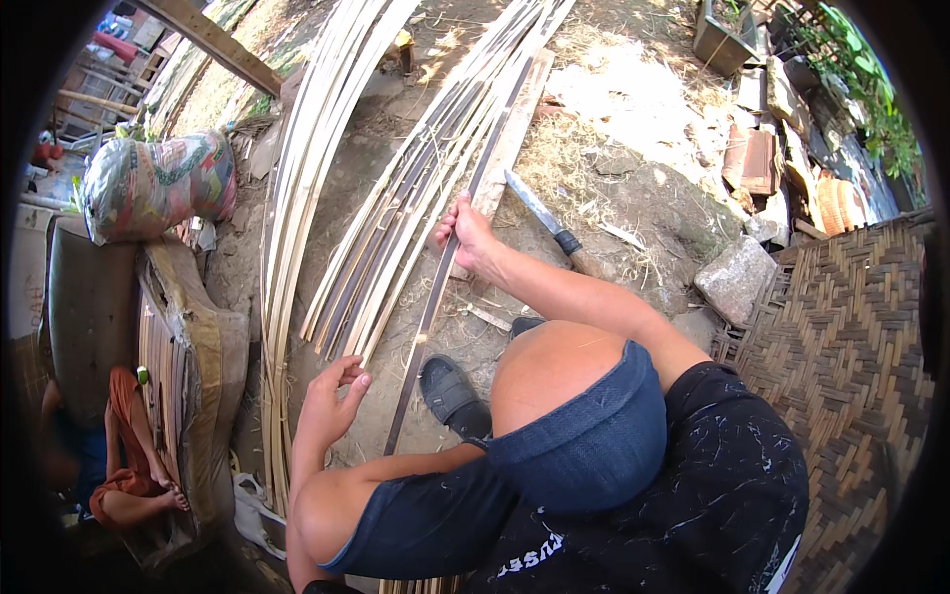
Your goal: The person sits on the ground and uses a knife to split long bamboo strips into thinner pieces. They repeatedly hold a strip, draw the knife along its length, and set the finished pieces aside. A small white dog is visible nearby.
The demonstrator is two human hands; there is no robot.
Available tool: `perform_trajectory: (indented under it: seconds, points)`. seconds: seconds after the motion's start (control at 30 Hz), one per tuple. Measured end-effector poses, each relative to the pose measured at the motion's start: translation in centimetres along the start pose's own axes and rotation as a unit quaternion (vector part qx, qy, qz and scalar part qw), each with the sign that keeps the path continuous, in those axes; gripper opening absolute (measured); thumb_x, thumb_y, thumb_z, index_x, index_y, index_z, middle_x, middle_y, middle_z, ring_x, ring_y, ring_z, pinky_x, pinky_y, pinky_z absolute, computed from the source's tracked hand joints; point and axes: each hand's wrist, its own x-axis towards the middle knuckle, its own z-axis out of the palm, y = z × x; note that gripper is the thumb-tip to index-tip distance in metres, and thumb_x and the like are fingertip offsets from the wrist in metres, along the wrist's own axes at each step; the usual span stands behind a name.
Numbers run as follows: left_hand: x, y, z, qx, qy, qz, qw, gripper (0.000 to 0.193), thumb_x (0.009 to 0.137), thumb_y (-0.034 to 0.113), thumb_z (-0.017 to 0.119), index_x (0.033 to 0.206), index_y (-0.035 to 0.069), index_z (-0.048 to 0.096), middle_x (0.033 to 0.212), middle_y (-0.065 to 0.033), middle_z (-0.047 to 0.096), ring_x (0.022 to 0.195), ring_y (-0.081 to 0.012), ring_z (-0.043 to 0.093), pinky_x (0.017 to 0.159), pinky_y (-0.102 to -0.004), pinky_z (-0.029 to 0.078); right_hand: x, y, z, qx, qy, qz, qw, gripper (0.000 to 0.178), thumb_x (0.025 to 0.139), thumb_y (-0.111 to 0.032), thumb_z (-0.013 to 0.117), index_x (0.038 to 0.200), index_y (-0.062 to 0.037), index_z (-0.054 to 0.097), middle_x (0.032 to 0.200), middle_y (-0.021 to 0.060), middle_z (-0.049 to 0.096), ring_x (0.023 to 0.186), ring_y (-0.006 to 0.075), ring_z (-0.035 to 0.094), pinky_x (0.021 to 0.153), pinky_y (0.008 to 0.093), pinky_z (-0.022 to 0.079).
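My right hand is closed around a long, dark bamboo strip, which slants from the far middle down between my legs. Beside my left knee, my left hand is raised with thumb and fingers apart and nothing in it. Its fingertips are close to the near ends of a bundle of split bamboo strips, some dark, some pale. A knife with a dark-wrapped handle lies right of my right hand. Under the far part of the held strip rests a flat wooden board.
Another bundle of pale strips lies farther left. A stuffed sack and a worn seat stand at the left, where another person's legs show. At the right are a stone and a woven bamboo panel.
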Motion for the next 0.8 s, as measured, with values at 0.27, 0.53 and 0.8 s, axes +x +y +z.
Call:
perform_trajectory:
  seconds: [0.27, 0.53, 0.8]
  points:
    - [13.1, 5.4, 2.8, -0.259, -0.195, -0.214, 0.921, 0.045, 0.102, 0.043, 0.052, 0.129, 0.007, 0.053, 0.087, -0.0058, 0.062, 0.080, -0.0168, 0.063, 0.078, -0.0324, 0.055, -3.7, 2.2, 2.3, -0.012, -0.049, 0.019, 0.999, 0.043, 0.105, -0.050, 0.039, 0.082, -0.0137, 0.047, 0.068, -0.0010, 0.046, 0.058, 0.0140, 0.048, 0.058, 0.0325, 0.052]
    - [13.8, 4.8, 5.2, -0.423, -0.181, -0.225, 0.859, 0.034, 0.104, 0.042, 0.048, 0.094, 0.010, 0.051, 0.065, 0.0036, 0.042, 0.046, -0.0047, 0.032, 0.040, -0.0211, 0.027, -3.6, -4.9, -6.4, -0.409, -0.111, -0.036, 0.905, 0.054, 0.104, -0.052, 0.038, 0.107, -0.0048, 0.063, 0.097, 0.0098, 0.063, 0.090, 0.0190, 0.060, 0.080, 0.0353, 0.051]
    - [13.5, 5.3, 5.8, -0.370, -0.154, -0.233, 0.886, 0.042, 0.104, 0.048, 0.044, 0.094, 0.008, 0.052, 0.061, 0.0017, 0.041, 0.044, -0.0063, 0.032, 0.040, -0.0221, 0.029, -10.1, -20.0, -28.0, -0.871, 0.211, -0.222, 0.384, 0.037, 0.092, -0.038, 0.061, 0.114, -0.0092, 0.066, 0.115, 0.0174, 0.062, 0.117, 0.0351, 0.051, 0.098, 0.0490, 0.042]
